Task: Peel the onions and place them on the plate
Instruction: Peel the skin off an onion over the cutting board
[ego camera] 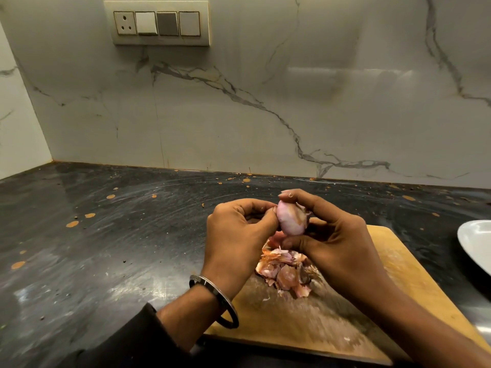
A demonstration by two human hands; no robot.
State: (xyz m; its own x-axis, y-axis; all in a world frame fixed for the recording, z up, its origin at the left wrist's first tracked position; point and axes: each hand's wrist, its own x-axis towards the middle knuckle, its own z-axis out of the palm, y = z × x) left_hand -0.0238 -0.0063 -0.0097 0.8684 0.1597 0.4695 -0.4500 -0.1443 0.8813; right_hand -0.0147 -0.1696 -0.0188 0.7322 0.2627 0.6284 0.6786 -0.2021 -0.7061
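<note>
Onion (291,217) between both hands, plate (475,244) alongside

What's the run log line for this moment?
step: peeling | right hand: holds onion | left hand: pinches skin | peels: on board | plate: right edge

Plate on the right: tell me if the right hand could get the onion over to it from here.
Probably yes. The right hand holds the onion above the cutting board, and the plate sits just beyond the board's right edge with nothing between them.
</note>
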